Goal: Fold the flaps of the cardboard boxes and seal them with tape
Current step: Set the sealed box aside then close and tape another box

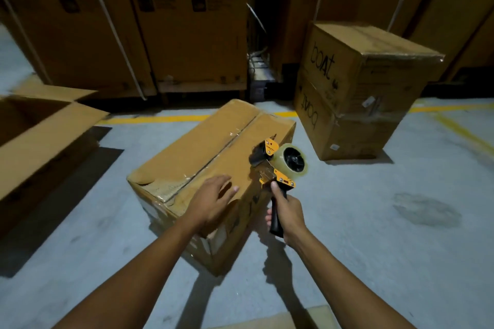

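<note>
Brown cardboard box, centre of view, sits on the grey concrete floor; its two top flaps are folded down and meet along a dark seam that runs diagonally away from the person; the near end of the top is scuffed and torn; a few shiny patches lie along the seam.

Left hand: palm down on the box top at the near right corner; fingers straight and slightly spread, lying flat, gripping nothing.

Right hand: fingers wrapped round the black handle of the orange tape dispenser; thumb along the handle's upper part; the dispenser is upright just beside the box's right edge, its head over the top flap; whether it touches the cardboard I cannot tell; the clear tape roll on it faces right.

Surroundings: open brown cardboard box at left, flaps up; stack of two brown boxes printed "boat" at right, well apart from the centre box; tall brown cartons behind; yellow painted line on the floor beyond the centre box.
</note>
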`<state>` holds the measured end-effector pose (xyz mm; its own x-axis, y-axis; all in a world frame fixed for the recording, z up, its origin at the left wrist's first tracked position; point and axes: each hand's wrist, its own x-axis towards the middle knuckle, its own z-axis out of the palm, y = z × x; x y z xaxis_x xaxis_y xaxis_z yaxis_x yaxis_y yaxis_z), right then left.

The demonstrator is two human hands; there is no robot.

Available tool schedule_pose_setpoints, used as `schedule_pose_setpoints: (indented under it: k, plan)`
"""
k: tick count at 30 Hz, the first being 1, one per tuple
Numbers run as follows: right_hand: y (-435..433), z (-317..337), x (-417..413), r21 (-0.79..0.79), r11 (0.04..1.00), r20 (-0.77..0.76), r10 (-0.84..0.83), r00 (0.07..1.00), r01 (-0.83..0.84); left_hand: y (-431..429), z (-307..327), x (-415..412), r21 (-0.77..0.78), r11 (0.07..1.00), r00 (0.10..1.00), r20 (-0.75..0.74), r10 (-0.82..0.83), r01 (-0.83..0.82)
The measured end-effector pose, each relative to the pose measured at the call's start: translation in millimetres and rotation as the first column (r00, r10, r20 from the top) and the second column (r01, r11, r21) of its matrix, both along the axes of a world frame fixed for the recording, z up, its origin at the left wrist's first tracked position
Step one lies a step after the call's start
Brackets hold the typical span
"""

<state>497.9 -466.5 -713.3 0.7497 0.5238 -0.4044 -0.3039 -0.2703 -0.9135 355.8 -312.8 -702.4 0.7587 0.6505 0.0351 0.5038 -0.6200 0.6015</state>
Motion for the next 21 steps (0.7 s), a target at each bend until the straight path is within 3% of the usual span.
schedule_pose_setpoints:
  k: [1,3,5,7,10,13,15,19,21]
  plan:
    - [7.2,10.4,-6.8,0.007,0.999,0.016,0.043,0.999,-0.043,4.7,3.7,-9.5,-0.061,0.994,0.989,0.112,0.097,-0.091]
    - [20.7,29.9,-23.3,0.056,0.991,0.028,0.123,0.992,-0.125,16.2,14.3,-28.8,-0.367,0.897,0.874,0.315,0.369,-0.246]
    - [33.2,45.5,-43.0,0.105,0.973,0.051,0.202,0.978,-0.207,31.9,28.3,-47.8,-0.707,0.675,0.691,0.380,0.615,-0.212]
    - [46.7,55.0,-61.5,0.162,0.945,0.046,0.282,0.958,-0.285,48.5,43.1,-64.6,-0.873,0.480,0.595,0.341,0.728,-0.086]
    - [68.5,64.3,-83.6,0.186,0.901,0.023,0.396,0.918,-0.393,69.1,58.6,-83.2,-0.941,0.326,0.590,0.313,0.744,0.089]
    - [86.9,71.6,-100.1,0.051,0.890,0.190,0.438,0.879,-0.454,81.3,65.2,-102.5,-0.943,0.241,0.623,0.333,0.708,0.230]
    - [98.2,72.0,-107.2,-0.039,0.887,0.301,0.449,0.841,-0.460,90.8,61.5,-113.8,-0.944,0.213,0.611,0.326,0.721,0.252]
    - [116.7,71.6,-116.1,-0.123,0.880,0.394,0.468,0.791,-0.459,105.9,54.2,-128.4,-0.943,0.113,0.505,0.267,0.821,0.314]
    - [124.0,71.1,-118.4,-0.161,0.875,0.438,0.478,0.761,-0.457,112.9,51.1,-133.6,-0.967,0.131,0.491,0.226,0.842,0.219]
